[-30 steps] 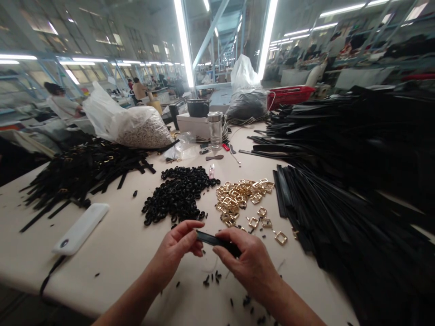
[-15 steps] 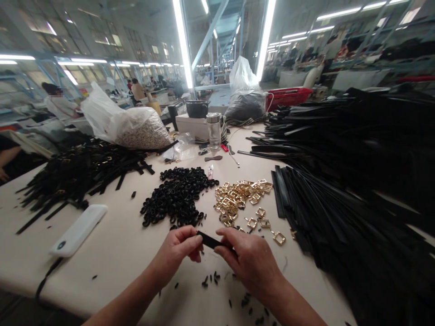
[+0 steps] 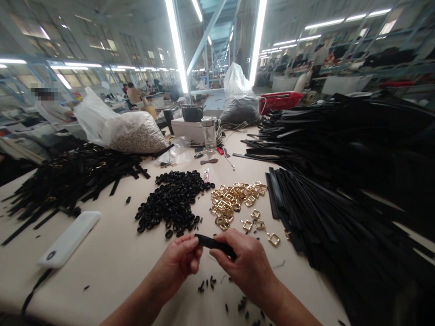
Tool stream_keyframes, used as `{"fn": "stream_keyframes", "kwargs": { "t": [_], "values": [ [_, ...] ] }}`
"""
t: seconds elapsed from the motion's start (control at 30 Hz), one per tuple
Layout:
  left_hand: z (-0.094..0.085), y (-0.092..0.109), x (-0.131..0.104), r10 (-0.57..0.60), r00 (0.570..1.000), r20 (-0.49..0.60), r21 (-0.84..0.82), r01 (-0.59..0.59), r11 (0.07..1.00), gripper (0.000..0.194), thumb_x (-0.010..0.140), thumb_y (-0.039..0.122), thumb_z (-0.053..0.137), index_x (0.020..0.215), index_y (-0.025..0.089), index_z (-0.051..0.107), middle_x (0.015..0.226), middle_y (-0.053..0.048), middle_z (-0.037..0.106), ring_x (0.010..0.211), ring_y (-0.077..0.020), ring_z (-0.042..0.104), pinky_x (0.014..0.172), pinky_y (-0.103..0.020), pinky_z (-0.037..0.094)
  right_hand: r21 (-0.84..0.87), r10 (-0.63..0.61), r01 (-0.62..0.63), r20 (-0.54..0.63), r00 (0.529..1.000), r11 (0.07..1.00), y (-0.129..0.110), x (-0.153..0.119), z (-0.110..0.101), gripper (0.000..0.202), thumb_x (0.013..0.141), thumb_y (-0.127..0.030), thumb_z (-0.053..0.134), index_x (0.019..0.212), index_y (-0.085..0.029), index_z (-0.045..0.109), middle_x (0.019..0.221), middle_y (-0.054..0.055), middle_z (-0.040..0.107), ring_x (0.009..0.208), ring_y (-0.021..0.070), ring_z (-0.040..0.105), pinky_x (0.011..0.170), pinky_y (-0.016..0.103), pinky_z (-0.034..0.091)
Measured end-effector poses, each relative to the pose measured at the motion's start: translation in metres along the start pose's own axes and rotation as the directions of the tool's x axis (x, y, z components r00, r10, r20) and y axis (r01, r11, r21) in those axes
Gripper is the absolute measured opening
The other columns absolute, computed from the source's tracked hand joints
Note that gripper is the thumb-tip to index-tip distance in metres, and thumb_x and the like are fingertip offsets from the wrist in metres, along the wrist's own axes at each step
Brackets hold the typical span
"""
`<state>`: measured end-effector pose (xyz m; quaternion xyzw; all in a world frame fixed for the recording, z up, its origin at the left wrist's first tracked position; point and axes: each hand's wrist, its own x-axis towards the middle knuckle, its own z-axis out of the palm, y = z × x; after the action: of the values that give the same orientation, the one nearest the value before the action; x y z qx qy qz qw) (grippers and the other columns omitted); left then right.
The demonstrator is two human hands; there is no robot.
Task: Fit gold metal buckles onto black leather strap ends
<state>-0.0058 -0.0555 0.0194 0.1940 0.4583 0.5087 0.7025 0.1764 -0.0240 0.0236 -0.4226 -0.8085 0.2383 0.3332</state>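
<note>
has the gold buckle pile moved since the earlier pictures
No. Against the glass bottle, the gold buckle pile keeps the same place; both slide left and slightly down together, so only the view seems to have shifted.

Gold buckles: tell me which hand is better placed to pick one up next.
Likely the right hand: gold buckles lie just beyond its knuckles, while the left hand is nearer the black rings. Both hands grip the black strap, so the right would first need freeing.

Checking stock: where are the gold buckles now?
Head view, just right of centre: gold buckles lie between the black rings and black straps, beyond the right hand.
</note>
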Motion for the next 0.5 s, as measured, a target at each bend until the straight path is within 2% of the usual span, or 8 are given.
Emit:
{"fn": "stream_keyframes", "kwargs": {
  "t": [0.17, 0.33, 0.5],
  "values": [
    [0.0011, -0.0011, -0.002, -0.025, 1.0, 0.001, -0.003, 0.025, 1.0, 0.028, 0.068, 0.032, 0.08, 0.07, 0.013, 0.059, 0.061, 0.002, 0.059, 0.041, -0.0022, 0.049, 0.041, -0.012, 0.036, 0.047, 0.024, -0.024, 0.012, 1.0, 0.999, 0.0009, 0.0022, -0.0013, 0.005, 0.079, -0.024, 0.064, 0.082, -0.021, 0.066, 0.074, 0.001, 0.067, 0.067, 0.0157, 0.061, 0.062, 0.026, 0.041],
    [-0.0028, -0.0012, -0.0022, 0.029, 0.999, 0.03, 0.103, -0.032, 0.994, 0.029, 0.069, 0.037, 0.077, 0.069, 0.014, 0.06, 0.06, 0.002, 0.058, 0.041, -0.0039, 0.048, 0.041, -0.015, 0.033, 0.079, 0.054, -0.057, 0.034, 0.998, 0.995, 0.0024, 0.0028, -0.0012, 0.006, 0.076, -0.023, 0.066, 0.081, -0.022, 0.068, 0.072, 0.0, 0.067, 0.065, 0.0151, 0.06, 0.06, 0.025, 0.042],
    [-0.0049, -0.002, -0.0064, 0.014, 0.995, 0.094, 0.309, -0.042, 0.95, 0.014, 0.067, 0.02, 0.072, 0.078, 0.014, 0.069, 0.054, 0.004, 0.053, 0.043, -0.0054, 0.044, 0.045, -0.018, 0.033, 0.109, 0.061, -0.066, 0.046, 0.997, 0.992, 0.001, 0.0016, -0.0036, 0.006, 0.077, -0.024, 0.066, 0.081, -0.022, 0.069, 0.071, -0.001, 0.067, 0.064, 0.0146, 0.06, 0.059, 0.025, 0.042]
  ]
}}
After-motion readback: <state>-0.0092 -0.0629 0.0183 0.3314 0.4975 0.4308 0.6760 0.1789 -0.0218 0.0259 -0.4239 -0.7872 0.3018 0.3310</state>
